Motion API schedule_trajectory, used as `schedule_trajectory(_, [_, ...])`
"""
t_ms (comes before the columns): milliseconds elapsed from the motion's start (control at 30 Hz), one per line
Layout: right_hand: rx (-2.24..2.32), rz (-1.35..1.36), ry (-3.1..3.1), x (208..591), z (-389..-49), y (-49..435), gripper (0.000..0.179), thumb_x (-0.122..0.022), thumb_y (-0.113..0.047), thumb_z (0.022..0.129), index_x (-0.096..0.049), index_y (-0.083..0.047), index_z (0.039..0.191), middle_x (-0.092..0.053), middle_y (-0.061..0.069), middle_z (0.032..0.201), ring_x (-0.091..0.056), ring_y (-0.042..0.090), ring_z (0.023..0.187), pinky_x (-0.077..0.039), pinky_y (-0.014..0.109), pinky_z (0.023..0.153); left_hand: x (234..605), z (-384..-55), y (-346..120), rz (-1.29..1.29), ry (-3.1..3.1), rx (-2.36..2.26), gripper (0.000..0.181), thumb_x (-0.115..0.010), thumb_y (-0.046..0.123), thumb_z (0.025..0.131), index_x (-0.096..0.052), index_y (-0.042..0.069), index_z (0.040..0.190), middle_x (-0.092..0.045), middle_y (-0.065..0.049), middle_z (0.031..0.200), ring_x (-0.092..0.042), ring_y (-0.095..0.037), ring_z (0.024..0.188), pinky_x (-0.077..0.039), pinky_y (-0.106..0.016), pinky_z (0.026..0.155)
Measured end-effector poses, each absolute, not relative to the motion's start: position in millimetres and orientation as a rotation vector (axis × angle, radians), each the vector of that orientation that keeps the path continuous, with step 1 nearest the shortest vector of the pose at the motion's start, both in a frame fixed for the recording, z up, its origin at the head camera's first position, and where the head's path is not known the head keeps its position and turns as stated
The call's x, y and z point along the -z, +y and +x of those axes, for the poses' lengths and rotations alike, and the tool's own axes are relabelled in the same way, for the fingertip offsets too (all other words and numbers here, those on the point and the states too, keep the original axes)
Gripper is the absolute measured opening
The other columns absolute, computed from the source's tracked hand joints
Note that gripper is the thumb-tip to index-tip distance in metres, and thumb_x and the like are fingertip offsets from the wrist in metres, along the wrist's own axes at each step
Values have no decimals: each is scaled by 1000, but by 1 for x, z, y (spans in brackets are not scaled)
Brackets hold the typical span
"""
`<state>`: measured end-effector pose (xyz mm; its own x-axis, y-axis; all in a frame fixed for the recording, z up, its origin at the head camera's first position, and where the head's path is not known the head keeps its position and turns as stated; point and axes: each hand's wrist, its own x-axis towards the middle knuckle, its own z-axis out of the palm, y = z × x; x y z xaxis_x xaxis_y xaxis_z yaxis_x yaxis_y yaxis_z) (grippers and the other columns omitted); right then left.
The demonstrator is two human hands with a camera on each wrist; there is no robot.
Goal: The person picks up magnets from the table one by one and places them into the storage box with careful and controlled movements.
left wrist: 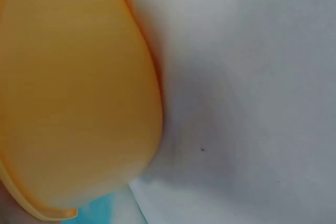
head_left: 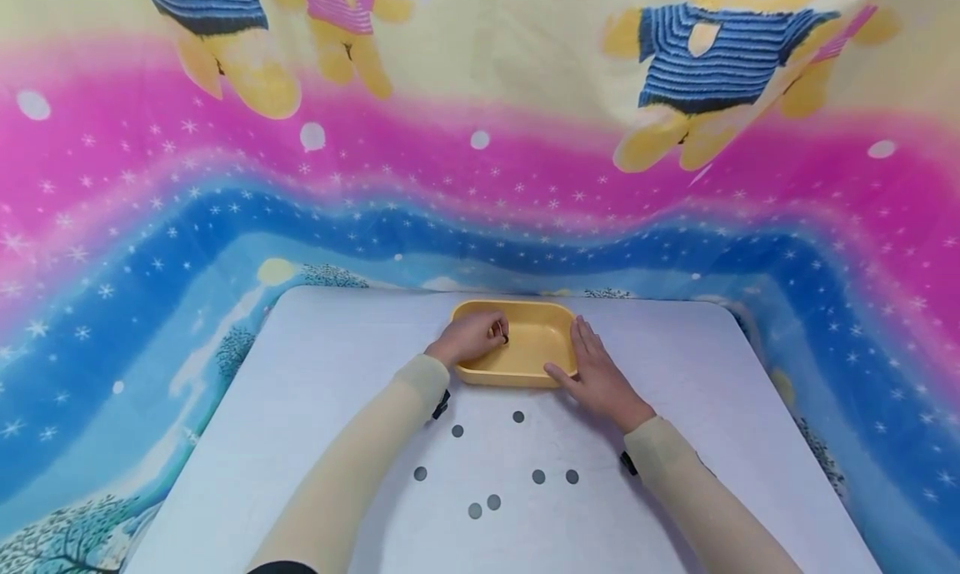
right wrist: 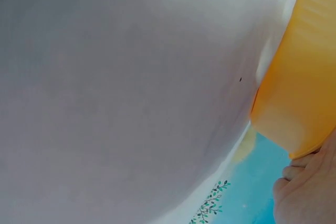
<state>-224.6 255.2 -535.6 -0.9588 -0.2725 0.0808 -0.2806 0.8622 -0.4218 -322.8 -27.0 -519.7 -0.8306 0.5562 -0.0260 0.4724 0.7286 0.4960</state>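
A shallow yellow plastic tray (head_left: 536,379) with rounded corners stands near the far edge of the white table. My left hand (head_left: 468,337) reaches over its left rim, fingers curled, and pinches a small dark disc (head_left: 505,339) above the tray floor; the fingers hide part of it. Against the right end of the tray rests my right hand (head_left: 600,381), its fingers straight along the rim and the thumb spread to the front corner. In the right wrist view the right hand (right wrist: 307,192) touches the tray's rim. The left wrist view shows mostly the tray's outer wall (left wrist: 79,93).
Several small grey discs lie scattered on the white table (head_left: 315,374) in front of the tray, among them one disc (head_left: 518,416) close to it and another disc (head_left: 475,511) nearer me. A printed cloth (head_left: 480,199) hangs behind the table's far edge.
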Motion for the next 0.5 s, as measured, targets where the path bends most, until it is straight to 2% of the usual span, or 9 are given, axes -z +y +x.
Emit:
schedule_trajectory(267, [-704,430,-3022,536,-224,256,111,-49,-75,103,-1,-1,171,1,17,180,-4,39,166,-13,57,133,525,-320,-23,846,2831,-543,5,-67,28,108,-67,25,104,-66,10,93,-61,-10,84,-54,-29,78])
schedule_trajectory(500, [-698,430,-3019,537,-224,256,112,-49,-75,102,0,-2,171,0,18,180,-5,40,166,-14,59,133,527,-319,-22,816,2865,-488,5,-67,30,108,-65,26,105,-64,11,92,-61,-10,83,-52,-29,74])
